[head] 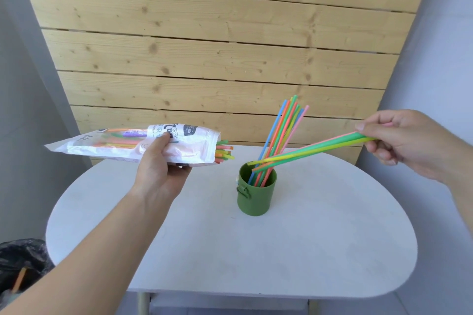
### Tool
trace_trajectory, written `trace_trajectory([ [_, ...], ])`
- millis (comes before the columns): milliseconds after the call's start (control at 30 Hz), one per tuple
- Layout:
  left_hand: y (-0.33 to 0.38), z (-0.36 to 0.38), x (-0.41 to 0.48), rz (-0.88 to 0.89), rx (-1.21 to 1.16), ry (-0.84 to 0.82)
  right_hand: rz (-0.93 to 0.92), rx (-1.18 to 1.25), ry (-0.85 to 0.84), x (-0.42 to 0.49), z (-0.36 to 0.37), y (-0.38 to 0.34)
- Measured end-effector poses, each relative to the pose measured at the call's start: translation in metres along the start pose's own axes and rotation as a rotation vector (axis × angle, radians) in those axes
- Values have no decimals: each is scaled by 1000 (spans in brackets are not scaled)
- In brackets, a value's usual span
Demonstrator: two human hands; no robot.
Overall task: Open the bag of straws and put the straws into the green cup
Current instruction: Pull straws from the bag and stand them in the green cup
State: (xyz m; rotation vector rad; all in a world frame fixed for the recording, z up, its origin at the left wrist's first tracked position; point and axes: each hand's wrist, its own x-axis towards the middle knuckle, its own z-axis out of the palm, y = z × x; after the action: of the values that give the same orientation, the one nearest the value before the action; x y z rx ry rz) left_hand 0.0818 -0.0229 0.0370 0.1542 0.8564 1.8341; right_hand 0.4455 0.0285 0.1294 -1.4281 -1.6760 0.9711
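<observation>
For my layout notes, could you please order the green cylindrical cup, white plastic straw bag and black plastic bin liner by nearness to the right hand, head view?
1. Green cup, table centre.
2. White straw bag, in left hand.
3. Black bin liner, bottom left.

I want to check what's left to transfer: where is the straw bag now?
In the head view, the straw bag is left of centre, held in the left hand above the table, its open end toward the green cup.

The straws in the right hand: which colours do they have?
Pink, green and yellow; the head view shows the straws in the right hand best.
</observation>
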Motion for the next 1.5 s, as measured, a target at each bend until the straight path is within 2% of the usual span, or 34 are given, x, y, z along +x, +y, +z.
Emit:
trace_trajectory([
  [267, -3, 1, -2, -10, -14, -27, 12, -210, -57, 7, 22, -14],
  [433, -2, 0, -2, -9, -2, -29, -36, -245, -39, 23, 46, -28],
  [1000, 8, -16, 8, 25, 13, -41, -126, -69, 185, 79, 139, -38],
  [1300, 6, -17, 9, 26, 26, -55, -185, -45, 214, 78, 142, -31],
  [1500, 9, -13, 7, 31, 2, -49, -325, -66, 344, 55, 138, -42],
])
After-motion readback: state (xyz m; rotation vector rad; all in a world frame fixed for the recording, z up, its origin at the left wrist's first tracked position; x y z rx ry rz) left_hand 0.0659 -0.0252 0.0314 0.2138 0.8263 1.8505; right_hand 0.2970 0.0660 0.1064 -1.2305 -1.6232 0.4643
